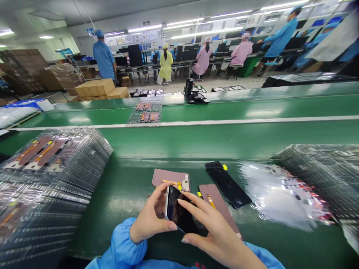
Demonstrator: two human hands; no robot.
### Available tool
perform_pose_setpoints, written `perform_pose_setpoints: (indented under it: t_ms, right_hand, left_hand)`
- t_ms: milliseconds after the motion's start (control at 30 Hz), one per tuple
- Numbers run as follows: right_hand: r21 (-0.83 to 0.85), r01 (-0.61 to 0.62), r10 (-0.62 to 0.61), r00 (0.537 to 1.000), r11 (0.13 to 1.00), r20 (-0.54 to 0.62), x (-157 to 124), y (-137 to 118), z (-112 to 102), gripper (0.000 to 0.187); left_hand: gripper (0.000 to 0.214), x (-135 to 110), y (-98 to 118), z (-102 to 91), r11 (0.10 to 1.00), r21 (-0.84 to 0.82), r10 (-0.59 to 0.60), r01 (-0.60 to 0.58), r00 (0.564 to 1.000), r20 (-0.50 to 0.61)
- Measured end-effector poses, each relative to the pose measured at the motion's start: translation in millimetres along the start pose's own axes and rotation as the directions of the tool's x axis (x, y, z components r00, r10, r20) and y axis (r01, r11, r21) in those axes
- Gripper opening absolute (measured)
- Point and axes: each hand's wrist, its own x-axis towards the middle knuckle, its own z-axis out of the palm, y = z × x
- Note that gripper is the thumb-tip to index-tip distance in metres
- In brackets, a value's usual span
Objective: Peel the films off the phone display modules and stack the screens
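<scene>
My left hand [150, 216] grips a black phone screen panel [179, 213] by its left edge, thumb on the lower side. My right hand [213, 231] rests on the panel's right side, with the fingers stretched over the glass and holding it too. Just beyond my hands lie a pinkish panel [171, 179] face down, a second pinkish panel [217, 203] partly under my right hand, and a black panel [228, 185] with a yellow tab.
A tall stack of clear plastic trays [47, 183] with panels stands at my left. Loose clear bags [283, 198] and another tray stack [325, 172] lie on the right. A green conveyor [224, 112] carries a tray [144, 112]. People work at benches behind.
</scene>
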Motion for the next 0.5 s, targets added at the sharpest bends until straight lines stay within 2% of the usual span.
perform_pose_setpoints:
  t_ms: [300, 500]
  right_hand:
    - [-0.035, 0.015, -0.015, 1.000, 0.999, 0.005, -0.7, 0.5, 1.7, 0.075]
    - [-0.133, 0.049, -0.045, 0.999, 0.990, 0.028, -0.7, -1.8, 0.6, 0.072]
  left_hand:
    - [0.090, -1.2, -2.1, -0.6, 0.999, 0.032, -0.006, 0.006, 1.000, -0.012]
    - [0.090, -1.1, -0.9, 0.4, 0.997, 0.072, -0.002, 0.002, 1.000, -0.005]
